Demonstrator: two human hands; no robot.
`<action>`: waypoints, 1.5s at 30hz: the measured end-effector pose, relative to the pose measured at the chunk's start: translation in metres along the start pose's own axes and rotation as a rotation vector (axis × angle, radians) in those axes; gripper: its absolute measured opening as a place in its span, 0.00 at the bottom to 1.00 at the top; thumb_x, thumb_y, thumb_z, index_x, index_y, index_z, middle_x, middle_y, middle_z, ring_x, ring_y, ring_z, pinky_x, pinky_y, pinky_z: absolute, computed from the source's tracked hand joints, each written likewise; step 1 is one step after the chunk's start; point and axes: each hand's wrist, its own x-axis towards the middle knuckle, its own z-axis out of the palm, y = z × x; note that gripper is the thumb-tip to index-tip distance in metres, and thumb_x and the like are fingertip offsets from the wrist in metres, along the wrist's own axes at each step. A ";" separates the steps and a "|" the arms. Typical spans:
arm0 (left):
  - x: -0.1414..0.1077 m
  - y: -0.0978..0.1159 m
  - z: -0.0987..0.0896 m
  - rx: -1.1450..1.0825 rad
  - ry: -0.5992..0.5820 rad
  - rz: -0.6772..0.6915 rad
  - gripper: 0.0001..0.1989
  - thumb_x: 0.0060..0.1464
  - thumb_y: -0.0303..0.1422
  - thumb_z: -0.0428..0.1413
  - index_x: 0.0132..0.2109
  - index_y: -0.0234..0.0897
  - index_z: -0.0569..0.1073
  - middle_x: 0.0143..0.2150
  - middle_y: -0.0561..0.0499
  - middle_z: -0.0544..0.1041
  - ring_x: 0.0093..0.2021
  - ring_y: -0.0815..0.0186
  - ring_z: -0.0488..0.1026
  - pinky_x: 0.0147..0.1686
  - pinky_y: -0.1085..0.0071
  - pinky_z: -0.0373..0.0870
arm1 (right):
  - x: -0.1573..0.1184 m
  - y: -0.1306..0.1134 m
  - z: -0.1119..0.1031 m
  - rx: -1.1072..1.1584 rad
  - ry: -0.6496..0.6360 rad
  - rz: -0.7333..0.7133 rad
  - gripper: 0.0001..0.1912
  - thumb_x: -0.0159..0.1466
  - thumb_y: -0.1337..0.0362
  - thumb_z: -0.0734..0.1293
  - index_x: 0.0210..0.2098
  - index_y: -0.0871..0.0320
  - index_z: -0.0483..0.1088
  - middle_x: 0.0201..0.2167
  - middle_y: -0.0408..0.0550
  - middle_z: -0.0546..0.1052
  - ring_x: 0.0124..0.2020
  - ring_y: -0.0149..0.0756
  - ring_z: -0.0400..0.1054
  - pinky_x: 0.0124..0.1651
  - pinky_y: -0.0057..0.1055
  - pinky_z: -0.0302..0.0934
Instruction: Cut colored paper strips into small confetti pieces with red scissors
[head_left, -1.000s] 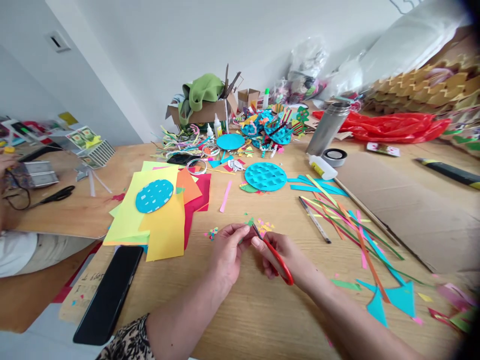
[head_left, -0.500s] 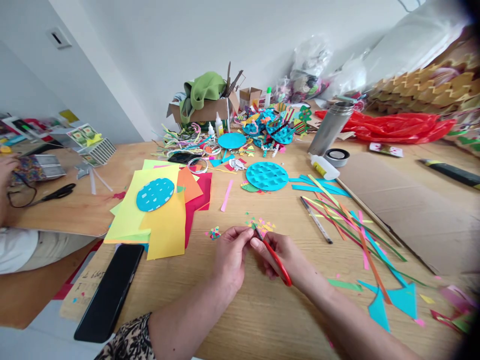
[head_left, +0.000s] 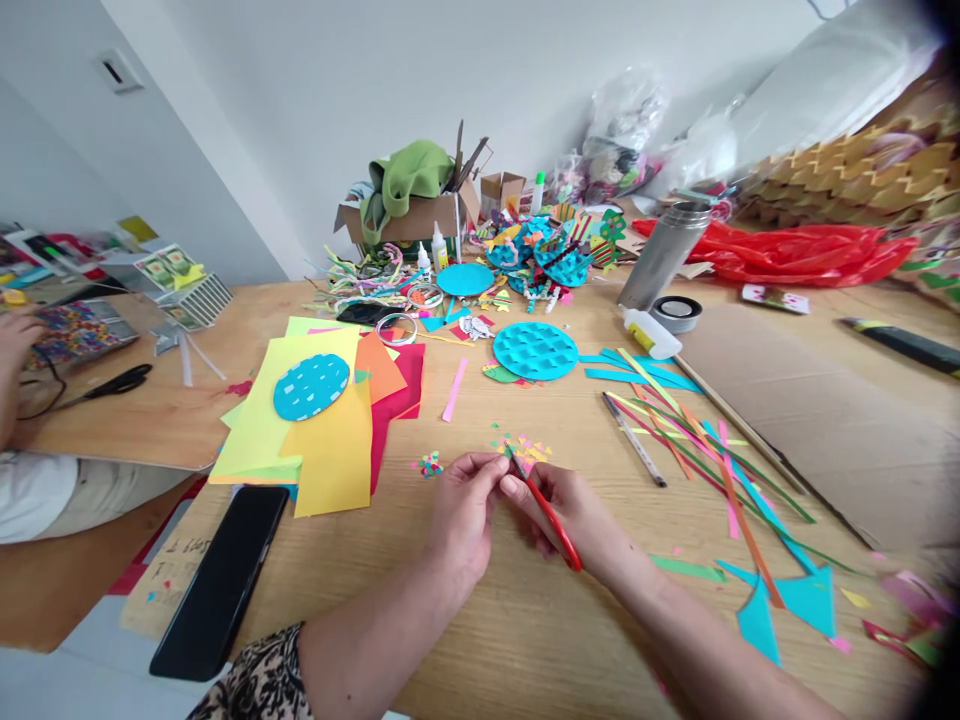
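Note:
My right hand (head_left: 559, 505) is closed round a pair of red-handled scissors (head_left: 553, 525), whose blades point up and to the left. Close against it, my left hand (head_left: 466, 505) pinches with thumb and forefinger by the blades; whatever it holds is too small or hidden to make out. Just beyond the fingertips lie tiny pink, yellow and green paper snippets (head_left: 534, 450). A smaller heap of coloured bits (head_left: 431, 464) sits left of my left hand. Farther off is a blue textured paper oval (head_left: 535, 351) on the table.
Left are coloured paper sheets (head_left: 330, 460), a speckled blue oval (head_left: 311, 387) and a phone (head_left: 219, 585). Right lie a pen (head_left: 634, 440), paper strips (head_left: 731, 470), a glue bottle (head_left: 649, 334), a steel flask (head_left: 665, 255) and cardboard (head_left: 817, 420). Another person's hand (head_left: 16, 335) shows far left.
My hands stay almost in place, with the scissors shifted only slightly at the blades. At far left, the other person's colourful patterned item has moved and now lies flatter.

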 end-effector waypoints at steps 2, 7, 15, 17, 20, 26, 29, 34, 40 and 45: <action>0.000 0.000 0.000 -0.003 -0.006 -0.005 0.05 0.39 0.29 0.63 0.25 0.33 0.74 0.26 0.49 0.76 0.32 0.66 0.71 0.36 0.69 0.65 | 0.000 0.001 0.001 0.002 0.007 0.000 0.25 0.55 0.40 0.62 0.22 0.55 0.54 0.07 0.36 0.63 0.08 0.27 0.58 0.12 0.21 0.46; -0.001 0.000 0.001 -0.014 -0.001 -0.019 0.05 0.39 0.29 0.63 0.25 0.33 0.74 0.26 0.49 0.76 0.31 0.67 0.71 0.36 0.70 0.65 | 0.000 0.002 0.002 0.022 0.014 0.001 0.24 0.55 0.41 0.62 0.23 0.54 0.53 0.07 0.36 0.63 0.08 0.28 0.58 0.11 0.21 0.45; 0.000 0.000 0.000 -0.007 0.001 -0.031 0.06 0.39 0.30 0.63 0.25 0.33 0.74 0.27 0.50 0.76 0.32 0.67 0.71 0.36 0.70 0.65 | -0.001 -0.001 0.003 0.027 0.029 0.008 0.24 0.54 0.43 0.65 0.22 0.54 0.53 0.06 0.36 0.62 0.08 0.28 0.58 0.11 0.22 0.44; 0.000 -0.001 -0.001 -0.004 -0.006 -0.026 0.05 0.40 0.30 0.62 0.26 0.33 0.74 0.27 0.49 0.76 0.32 0.67 0.71 0.36 0.70 0.65 | -0.001 -0.001 0.004 0.031 0.030 0.013 0.24 0.54 0.43 0.65 0.22 0.54 0.53 0.06 0.36 0.62 0.07 0.28 0.57 0.11 0.22 0.44; 0.000 -0.002 -0.002 -0.004 -0.017 -0.024 0.05 0.41 0.30 0.62 0.26 0.33 0.75 0.27 0.49 0.76 0.32 0.67 0.71 0.36 0.70 0.65 | -0.001 -0.001 0.004 0.025 0.035 0.015 0.24 0.54 0.43 0.65 0.22 0.54 0.53 0.06 0.36 0.62 0.07 0.28 0.57 0.11 0.21 0.45; 0.000 -0.003 -0.001 -0.019 -0.019 -0.031 0.05 0.41 0.30 0.62 0.27 0.32 0.75 0.29 0.48 0.77 0.34 0.66 0.72 0.38 0.69 0.65 | 0.000 -0.001 0.003 0.017 0.054 0.023 0.24 0.54 0.41 0.63 0.22 0.54 0.53 0.06 0.36 0.62 0.07 0.28 0.58 0.11 0.22 0.45; 0.000 -0.002 0.000 -0.012 -0.006 -0.032 0.05 0.39 0.29 0.62 0.27 0.32 0.75 0.28 0.49 0.77 0.34 0.66 0.72 0.38 0.69 0.66 | 0.000 0.000 0.003 0.020 0.058 0.031 0.24 0.54 0.42 0.64 0.22 0.54 0.53 0.06 0.36 0.62 0.07 0.28 0.58 0.11 0.22 0.45; 0.001 -0.002 0.000 0.002 0.002 -0.034 0.06 0.39 0.30 0.63 0.26 0.32 0.74 0.29 0.48 0.77 0.34 0.65 0.73 0.38 0.69 0.66 | 0.001 0.004 0.004 0.060 0.033 0.058 0.24 0.53 0.41 0.64 0.24 0.54 0.54 0.06 0.35 0.62 0.07 0.28 0.58 0.09 0.21 0.45; 0.010 0.007 -0.006 0.105 0.013 -0.061 0.08 0.38 0.31 0.63 0.27 0.32 0.74 0.27 0.47 0.78 0.31 0.65 0.74 0.35 0.68 0.68 | 0.004 0.005 -0.003 0.040 0.018 0.071 0.25 0.53 0.40 0.63 0.23 0.54 0.53 0.07 0.35 0.62 0.07 0.29 0.58 0.09 0.22 0.47; 0.022 0.027 -0.015 0.254 -0.107 -0.154 0.09 0.37 0.32 0.64 0.27 0.32 0.74 0.22 0.49 0.76 0.24 0.68 0.72 0.29 0.72 0.67 | 0.002 -0.003 -0.016 0.017 -0.078 0.070 0.23 0.54 0.44 0.66 0.22 0.56 0.54 0.08 0.35 0.63 0.10 0.27 0.59 0.13 0.22 0.51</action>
